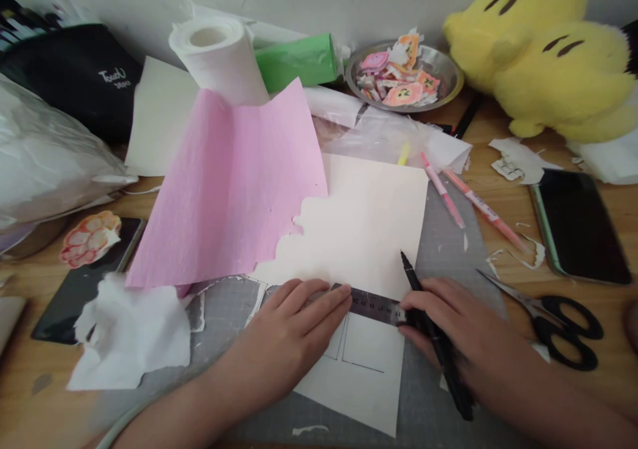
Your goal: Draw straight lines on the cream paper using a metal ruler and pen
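Observation:
My left hand (294, 319) lies flat with fingers stretched out, pressing a metal ruler (376, 304) onto a cream sheet of paper (371, 223). Thin drawn lines show on the paper below the ruler. My right hand (451, 319) is closed on a black pen (433, 329), and its fingertips touch the ruler's right end. The pen's tip points up and away over the paper. The paper rests on a grey cutting mat (448, 236). A large pink sheet (234, 190) with a torn edge overlaps the paper's upper left.
Black scissors (553, 313) and a dark phone (581, 226) lie at the right. Pink pens (443, 190) lie beyond the mat. At the back stand a paper roll (219, 54), a metal bowl of stickers (403, 74) and a yellow plush (543, 50). White scraps (132, 333) sit at the left.

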